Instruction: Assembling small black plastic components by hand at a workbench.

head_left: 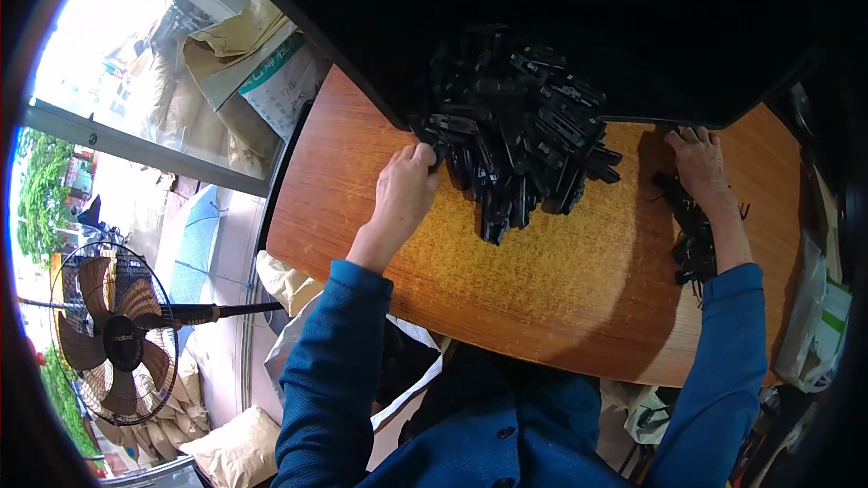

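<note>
orange-brown wood fills the middle, a rounded tabletop [542, 280] under both arms in blue sleeves. at twelve o'clock sits a big heap of black plastic parts [515, 140], spilling from the dark edge above. the left hand [404, 192] is at the heap's nine o'clock side, fingers [425, 155] curled in and pinching one black piece at the heap's edge. over at three o'clock the right hand [701, 167] lies flat, fingers spread, resting on a smaller cluster of black parts [692, 239] that runs back under the wrist. a standing fan [113, 334] turns up at eight o'clock, sacks [240, 452] on the floor beside it.
</note>
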Demonstrator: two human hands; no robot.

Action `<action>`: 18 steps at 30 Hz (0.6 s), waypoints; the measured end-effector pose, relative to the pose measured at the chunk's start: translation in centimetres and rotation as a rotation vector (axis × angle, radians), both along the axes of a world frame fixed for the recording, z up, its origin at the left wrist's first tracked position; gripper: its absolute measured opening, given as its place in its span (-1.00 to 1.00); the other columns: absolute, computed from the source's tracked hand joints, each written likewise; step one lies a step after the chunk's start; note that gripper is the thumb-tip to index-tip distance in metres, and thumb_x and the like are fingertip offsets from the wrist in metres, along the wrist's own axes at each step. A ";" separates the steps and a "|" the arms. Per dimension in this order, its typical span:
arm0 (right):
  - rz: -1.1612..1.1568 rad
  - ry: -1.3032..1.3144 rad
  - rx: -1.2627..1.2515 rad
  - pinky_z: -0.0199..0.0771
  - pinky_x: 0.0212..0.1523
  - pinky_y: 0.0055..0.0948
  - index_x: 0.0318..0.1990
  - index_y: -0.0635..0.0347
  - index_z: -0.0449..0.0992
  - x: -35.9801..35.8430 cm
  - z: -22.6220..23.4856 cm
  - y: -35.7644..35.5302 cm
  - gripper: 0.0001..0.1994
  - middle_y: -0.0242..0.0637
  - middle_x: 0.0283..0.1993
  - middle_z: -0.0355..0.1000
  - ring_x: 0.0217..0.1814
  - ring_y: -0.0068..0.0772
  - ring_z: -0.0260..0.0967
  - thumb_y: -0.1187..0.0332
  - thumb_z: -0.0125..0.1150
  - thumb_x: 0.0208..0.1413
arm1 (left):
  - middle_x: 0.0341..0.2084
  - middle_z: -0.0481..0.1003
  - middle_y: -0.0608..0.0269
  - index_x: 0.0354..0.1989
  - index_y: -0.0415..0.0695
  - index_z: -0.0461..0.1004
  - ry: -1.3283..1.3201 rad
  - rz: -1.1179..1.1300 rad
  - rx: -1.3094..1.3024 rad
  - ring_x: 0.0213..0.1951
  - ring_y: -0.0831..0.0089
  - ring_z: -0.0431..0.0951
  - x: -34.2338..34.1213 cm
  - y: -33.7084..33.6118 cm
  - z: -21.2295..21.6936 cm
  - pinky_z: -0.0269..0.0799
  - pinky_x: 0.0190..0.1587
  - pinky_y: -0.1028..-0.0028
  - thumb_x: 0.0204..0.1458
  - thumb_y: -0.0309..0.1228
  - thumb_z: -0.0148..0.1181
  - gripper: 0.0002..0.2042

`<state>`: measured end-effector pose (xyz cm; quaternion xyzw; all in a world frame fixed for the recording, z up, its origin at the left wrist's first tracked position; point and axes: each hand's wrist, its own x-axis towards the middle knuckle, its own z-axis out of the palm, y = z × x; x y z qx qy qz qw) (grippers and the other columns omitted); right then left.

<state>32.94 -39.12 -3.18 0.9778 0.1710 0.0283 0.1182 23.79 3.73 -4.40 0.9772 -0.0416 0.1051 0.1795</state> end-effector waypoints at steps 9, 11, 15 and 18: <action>-0.141 -0.050 1.001 0.32 -0.17 -0.47 -0.24 0.21 0.37 -5.9 3.5 3.2 -0.90 -0.37 -0.29 0.38 -0.24 -0.38 0.32 0.47 0.12 0.09 | -0.23 0.51 0.11 -0.27 -0.16 0.34 0.385 -0.088 -1.580 -0.20 0.33 0.54 -4.7 1.2 -0.9 0.48 -0.15 0.39 0.09 -0.61 0.06 -0.91; -0.140 0.129 1.409 0.34 -0.24 -0.51 -0.27 0.20 0.36 -9.3 4.7 5.6 -0.94 -0.50 -0.35 0.32 -0.31 -0.58 0.29 0.45 0.08 0.14 | -0.20 0.50 0.07 -0.24 -0.16 0.34 0.396 -0.125 -1.717 -0.16 0.29 0.54 -7.3 -0.1 -0.4 0.48 -0.09 0.37 0.10 -0.61 0.04 -0.90; -0.053 0.419 1.678 0.38 -0.37 -0.61 -0.25 0.13 0.35 -16.8 5.5 10.7 -0.93 -0.40 -0.36 0.41 -0.36 -0.61 0.40 0.49 0.07 0.12 | -0.14 0.49 0.01 -0.17 -0.17 0.36 0.437 -0.172 -1.898 -0.08 0.22 0.54 -11.9 -3.2 1.5 0.49 -0.02 0.36 0.12 -0.60 0.02 -0.87; -0.026 0.572 1.821 0.38 -0.42 -0.65 -0.04 0.12 0.25 -21.7 5.9 13.9 -0.74 -0.30 -0.34 0.44 -0.42 -0.55 0.44 0.54 0.03 0.12 | -0.12 0.48 -0.01 -0.17 -0.17 0.36 0.456 -0.207 -1.919 -0.08 0.22 0.53 -14.3 -4.5 1.5 0.50 -0.05 0.38 0.11 -0.59 0.05 -0.87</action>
